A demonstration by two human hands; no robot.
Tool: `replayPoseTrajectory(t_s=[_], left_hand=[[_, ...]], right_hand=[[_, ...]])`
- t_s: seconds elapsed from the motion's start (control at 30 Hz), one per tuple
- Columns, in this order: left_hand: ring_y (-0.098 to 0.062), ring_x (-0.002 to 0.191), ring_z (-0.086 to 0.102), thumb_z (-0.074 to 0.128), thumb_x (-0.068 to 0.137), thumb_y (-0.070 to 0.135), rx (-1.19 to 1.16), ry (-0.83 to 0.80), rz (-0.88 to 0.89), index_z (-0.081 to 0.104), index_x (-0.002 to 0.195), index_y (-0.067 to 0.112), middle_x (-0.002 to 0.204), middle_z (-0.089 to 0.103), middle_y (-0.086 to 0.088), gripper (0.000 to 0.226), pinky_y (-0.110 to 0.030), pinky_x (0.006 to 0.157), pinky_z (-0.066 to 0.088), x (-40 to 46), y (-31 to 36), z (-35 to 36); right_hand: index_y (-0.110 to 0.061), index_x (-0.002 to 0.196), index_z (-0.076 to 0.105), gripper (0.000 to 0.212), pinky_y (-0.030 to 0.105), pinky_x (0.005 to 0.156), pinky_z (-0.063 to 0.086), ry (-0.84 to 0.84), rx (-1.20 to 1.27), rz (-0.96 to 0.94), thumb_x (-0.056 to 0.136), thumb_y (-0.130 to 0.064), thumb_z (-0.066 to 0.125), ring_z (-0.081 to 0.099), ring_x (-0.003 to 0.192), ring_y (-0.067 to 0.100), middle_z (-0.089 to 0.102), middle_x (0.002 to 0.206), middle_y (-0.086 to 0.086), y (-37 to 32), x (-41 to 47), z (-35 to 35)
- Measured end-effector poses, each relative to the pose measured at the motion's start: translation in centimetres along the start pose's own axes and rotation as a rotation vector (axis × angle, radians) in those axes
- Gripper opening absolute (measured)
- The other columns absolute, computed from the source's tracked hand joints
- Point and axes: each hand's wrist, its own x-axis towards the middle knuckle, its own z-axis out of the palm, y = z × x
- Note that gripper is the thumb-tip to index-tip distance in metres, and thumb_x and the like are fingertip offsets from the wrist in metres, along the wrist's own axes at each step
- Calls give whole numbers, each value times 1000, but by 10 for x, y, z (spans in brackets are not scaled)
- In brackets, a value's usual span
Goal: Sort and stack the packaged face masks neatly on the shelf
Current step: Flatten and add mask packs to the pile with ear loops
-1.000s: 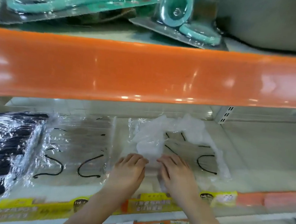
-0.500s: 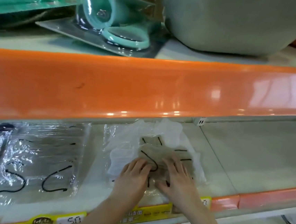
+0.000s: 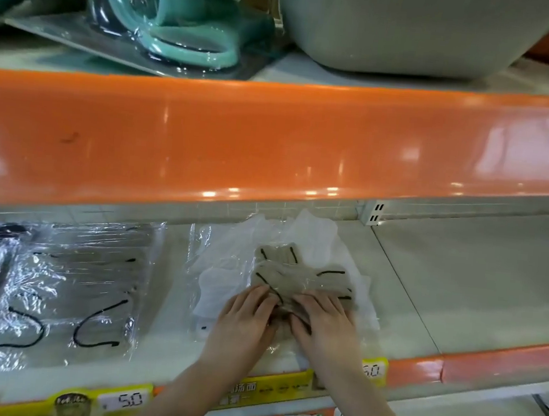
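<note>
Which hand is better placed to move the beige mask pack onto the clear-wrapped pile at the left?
Probably the left hand. It lies on the beige mask pack's left side, nearer the clear-wrapped pile; the right hand would cross over.

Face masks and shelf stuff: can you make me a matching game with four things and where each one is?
Things:
1. beige mask packet
2. clear mask packet with black loops
3. teal packaged item
4. yellow price label reading 5.0

Places:
A. on the upper shelf, left of the grey tub
B. on the front edge of the lower shelf, at the left
C. under both hands, the left hand and the right hand
D. lying flat on the lower shelf, left of the hands

Pairs: 1-C, 2-D, 3-A, 4-B
</note>
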Motion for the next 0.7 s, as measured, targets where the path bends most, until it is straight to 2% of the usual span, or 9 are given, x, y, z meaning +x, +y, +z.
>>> replayPoseTrajectory(t_s=[0.07,0.13,0.23,0.3,0.37,0.47,0.6,0.7], left_hand=[[-18,112,56,48,85,30,-25,20,6,63,107,17,117,62,-2,30,-30,91,47,0,1,-2],[-16,109,54,47,85,23,-91,66,-2,56,113,16,115,62,-3,30,-26,90,46,1,0,-5],[-11,107,50,56,83,9,-178,121,-55,50,119,18,114,62,-3,38,-21,85,46,1,-3,-9],[-11,106,51,57,84,14,-161,116,-56,50,119,19,113,63,-2,36,-26,81,52,1,-4,-11],[-14,104,55,50,86,32,-101,79,-24,55,116,17,111,64,0,34,-29,80,54,4,-4,-14],[-16,103,55,52,80,47,43,53,72,58,110,18,107,64,3,42,-30,80,52,14,-1,-20],[-14,109,47,44,78,36,108,128,93,50,108,24,110,62,4,33,-30,84,47,28,-3,-30],[-14,100,51,42,81,32,129,168,63,63,99,23,101,67,5,28,-30,78,47,40,-12,-43]], right_hand=[[-27,94,72,31,31,67,48,18,22,4,81,-38,46,64,90,16,67,96,-11,0,0,-1],[-26,92,72,24,32,66,50,55,30,-16,78,-24,53,65,87,17,68,94,-9,1,0,0],[-22,92,71,35,35,65,55,29,81,-7,62,-4,69,66,86,21,69,94,-5,2,-1,-1],[-22,94,70,32,34,68,54,-18,101,-5,66,-7,65,65,88,21,68,95,-6,4,0,-4],[-21,100,69,28,32,73,51,-77,148,-4,76,-15,55,63,94,21,68,98,-5,6,4,-9],[-20,110,67,30,37,78,50,-148,201,0,88,-23,47,60,101,23,67,106,-2,8,16,-19],[-20,103,69,35,34,71,49,-26,228,-32,90,-33,39,64,91,21,68,97,-5,-6,25,-34],[-21,103,70,24,30,69,48,9,283,-37,94,-30,50,63,92,16,69,100,-7,-19,28,-40]])
